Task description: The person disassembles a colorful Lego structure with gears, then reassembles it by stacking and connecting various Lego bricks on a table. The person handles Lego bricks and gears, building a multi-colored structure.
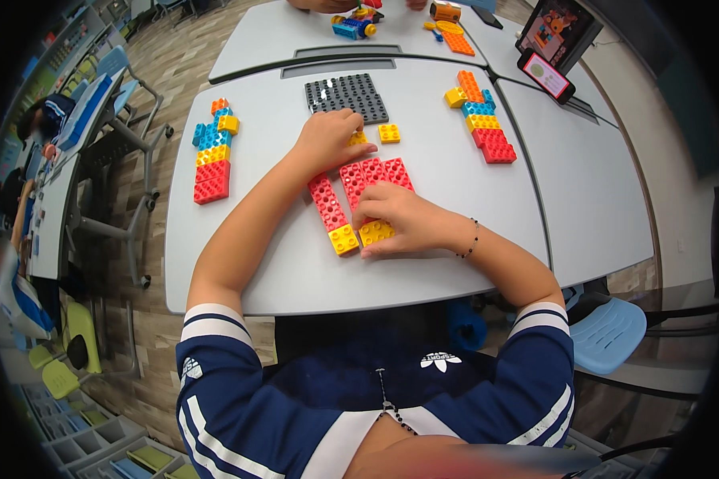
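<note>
My left hand (327, 137) pinches a small yellow toy brick (358, 139) just below the dark grey studded baseplate (345, 97). A second yellow brick (388, 133) lies loose to its right. Nearer to me, several red bricks (373, 172) stand side by side in long columns. My right hand (407, 219) reaches over their near end, its thumb and fingers around a yellow brick (376, 232); the palm hides part of the columns. Apart by a narrow gap on the left lies a long red brick (328, 203) with a yellow brick (343, 239) at its near end.
Brick figures in orange, blue, yellow and red lie at the left (213, 152) and right (482, 118) of the white table (272, 279). A phone (546, 76) leans against a tablet (559, 32) at the far right. Across the table, another person's hands (319, 5) are near colourful bricks (354, 28).
</note>
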Tool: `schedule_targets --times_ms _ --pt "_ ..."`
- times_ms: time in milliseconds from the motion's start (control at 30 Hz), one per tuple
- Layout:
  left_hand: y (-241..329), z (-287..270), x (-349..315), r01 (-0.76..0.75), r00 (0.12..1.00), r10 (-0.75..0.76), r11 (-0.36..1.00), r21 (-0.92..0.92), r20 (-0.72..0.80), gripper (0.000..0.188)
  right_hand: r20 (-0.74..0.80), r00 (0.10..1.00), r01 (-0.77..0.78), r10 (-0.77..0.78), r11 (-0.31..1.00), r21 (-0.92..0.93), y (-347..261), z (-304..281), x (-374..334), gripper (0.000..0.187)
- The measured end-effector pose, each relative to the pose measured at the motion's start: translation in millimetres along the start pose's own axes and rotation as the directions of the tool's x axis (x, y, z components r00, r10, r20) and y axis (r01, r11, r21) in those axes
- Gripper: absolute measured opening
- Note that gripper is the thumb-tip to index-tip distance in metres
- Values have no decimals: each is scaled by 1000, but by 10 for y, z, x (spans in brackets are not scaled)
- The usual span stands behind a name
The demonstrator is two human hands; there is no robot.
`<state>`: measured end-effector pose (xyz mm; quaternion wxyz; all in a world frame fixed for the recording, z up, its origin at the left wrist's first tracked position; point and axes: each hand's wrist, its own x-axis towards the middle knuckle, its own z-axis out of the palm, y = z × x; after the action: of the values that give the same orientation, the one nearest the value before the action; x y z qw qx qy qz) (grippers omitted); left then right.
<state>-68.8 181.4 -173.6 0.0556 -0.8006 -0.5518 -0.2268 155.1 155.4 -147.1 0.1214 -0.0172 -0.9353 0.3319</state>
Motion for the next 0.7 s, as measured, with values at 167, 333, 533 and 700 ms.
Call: schedule_targets --times_ms 167,333,533,700 --pt "25 -67 -7 45 998 -44 999 17 -52 38 5 1000 21 -21 999 -37 -59 -28 -13 39" --pt "181 -255 -165 31 996 -38 996 -84 -77 27 -27 1000 5 -6 998 -69 -87 -9 -21 39" --pt "555 -501 -879 13 1000 -16 971 -240 -8 26 -64 997 32 -40 991 -129 -81 22 -33 40" --pt "874 -610 -1270 -48 997 35 980 -193 -68 45 -49 999 5 -13 987 -163 -107 12 -30 48"
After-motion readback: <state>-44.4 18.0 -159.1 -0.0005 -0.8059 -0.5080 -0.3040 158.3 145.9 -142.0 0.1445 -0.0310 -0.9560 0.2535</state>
